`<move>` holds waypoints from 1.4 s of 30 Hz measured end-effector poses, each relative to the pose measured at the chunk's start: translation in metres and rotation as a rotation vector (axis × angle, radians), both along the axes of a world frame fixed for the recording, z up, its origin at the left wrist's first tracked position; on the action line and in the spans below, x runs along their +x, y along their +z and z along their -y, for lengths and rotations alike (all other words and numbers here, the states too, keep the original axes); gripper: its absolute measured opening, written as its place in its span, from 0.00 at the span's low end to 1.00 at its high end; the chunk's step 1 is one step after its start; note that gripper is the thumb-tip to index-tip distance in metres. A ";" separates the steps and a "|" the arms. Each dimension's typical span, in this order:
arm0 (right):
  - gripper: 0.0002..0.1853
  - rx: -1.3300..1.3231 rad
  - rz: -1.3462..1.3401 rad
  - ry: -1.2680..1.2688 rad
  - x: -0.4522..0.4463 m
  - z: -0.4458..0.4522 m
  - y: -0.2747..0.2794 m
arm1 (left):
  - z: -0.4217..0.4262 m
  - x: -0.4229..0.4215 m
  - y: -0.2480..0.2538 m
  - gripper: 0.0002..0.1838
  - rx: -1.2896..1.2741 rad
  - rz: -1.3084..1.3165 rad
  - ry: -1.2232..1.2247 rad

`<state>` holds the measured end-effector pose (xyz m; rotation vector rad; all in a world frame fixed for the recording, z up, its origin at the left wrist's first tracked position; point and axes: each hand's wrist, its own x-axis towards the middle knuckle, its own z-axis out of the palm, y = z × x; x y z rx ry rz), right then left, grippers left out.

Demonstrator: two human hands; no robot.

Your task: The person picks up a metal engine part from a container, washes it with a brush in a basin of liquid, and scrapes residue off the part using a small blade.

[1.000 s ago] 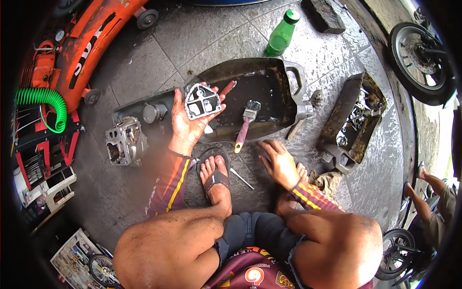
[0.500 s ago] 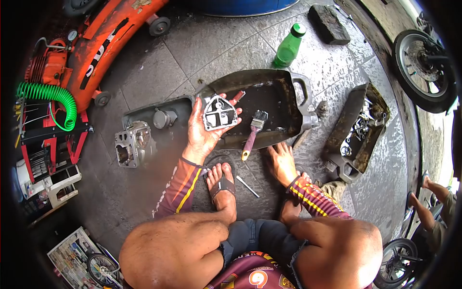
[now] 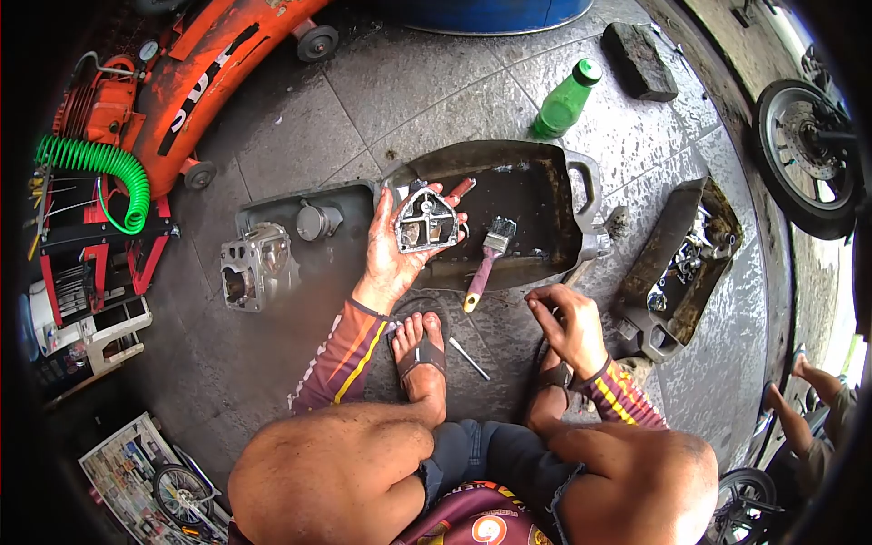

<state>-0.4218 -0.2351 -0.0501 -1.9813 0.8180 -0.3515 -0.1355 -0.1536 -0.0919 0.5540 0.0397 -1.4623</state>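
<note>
My left hand [image 3: 389, 259] grips a metal engine cover [image 3: 427, 221], roughly triangular with ribbed hollows, its inner side facing up. It is held over the left end of a cut-open plastic jug [image 3: 581, 182] with dark liquid in it. My right hand [image 3: 574, 325] hovers near the jug's front edge, fingers loosely bent, thumb a little apart, nothing visible in them. A paintbrush [image 3: 481, 272] with a purple and yellow handle leans on the jug's near rim, bristles inside. A reddish handle-like piece [image 3: 463, 188] shows behind the cover.
At left, an engine cylinder block [image 3: 259, 263] stands by a grey tray [image 3: 259, 216] holding a piston [image 3: 318, 221]. Another cut jug [image 3: 649, 263] with small metal parts lies right. A green bottle [image 3: 565, 102], dark block [image 3: 640, 62], metal rod [image 3: 470, 359] and orange compressor [image 3: 204, 77] surround me.
My right hand has lifted off the area by the jug's front rim and drawn back toward me, its fingers curling. The engine cover in my left hand has tilted slightly.
</note>
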 end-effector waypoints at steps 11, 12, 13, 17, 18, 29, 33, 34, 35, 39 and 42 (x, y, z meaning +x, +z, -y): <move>0.28 -0.321 -0.475 0.096 -0.002 -0.027 -0.094 | -0.006 0.000 0.011 0.39 -0.043 -0.086 0.023; 0.28 -0.313 -0.457 0.111 -0.003 -0.026 -0.095 | -0.006 -0.002 0.013 0.39 -0.041 -0.087 0.019; 0.28 -0.311 -0.459 0.106 -0.004 -0.025 -0.097 | -0.003 -0.005 0.019 0.37 0.010 -0.067 0.036; 0.25 -0.299 -0.429 0.178 -0.008 -0.021 -0.099 | 0.000 -0.009 0.022 0.32 0.062 -0.002 0.081; 0.24 -0.290 -0.414 0.152 -0.007 -0.023 -0.098 | -0.001 -0.008 0.020 0.32 0.064 -0.005 0.082; 0.16 -0.312 -0.368 0.224 -0.009 -0.034 -0.098 | -0.008 -0.009 0.015 0.35 -0.010 0.020 0.099; 0.18 -0.315 -0.383 0.288 -0.004 -0.030 -0.092 | -0.004 -0.012 0.024 0.42 -0.018 0.173 0.110; 0.18 -0.319 -0.374 0.289 -0.003 -0.030 -0.093 | -0.004 -0.013 0.028 0.43 -0.028 0.233 0.106; 0.23 -0.345 -0.352 0.299 -0.002 -0.030 -0.094 | -0.003 -0.014 0.031 0.44 -0.030 0.264 0.109; 0.23 -0.370 -0.347 0.346 0.002 -0.032 -0.092 | -0.004 -0.015 0.040 0.45 -0.058 0.335 0.099; 0.17 -0.355 -0.381 0.397 0.000 -0.031 -0.071 | -0.004 -0.016 0.045 0.44 -0.048 0.345 0.096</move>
